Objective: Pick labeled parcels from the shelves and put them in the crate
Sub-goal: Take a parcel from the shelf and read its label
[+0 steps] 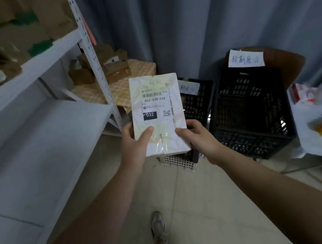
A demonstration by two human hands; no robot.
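Upper left, the white shelf (pixel 46 54) carried brown parcels (pixel 10 41). Behind its post, a checkered cloth surface (pixel 139 67) held more brown boxes (pixel 117 68). At centre, a white basket (pixel 178 162) sat on the pale floor (pixel 207 207).

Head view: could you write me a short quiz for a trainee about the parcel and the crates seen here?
1. True or false: only the left hand grips the white parcel.
2. Which code is printed on the parcel's label? A) 032-038-E01 B) 023-083-E10 C) 038-032-A01
3. Fill in: in the picture, the large black crate with the paper sign stands to the ___ of the parcel.
Key: 1 false, the right hand grips it too; 2 A; 3 right.
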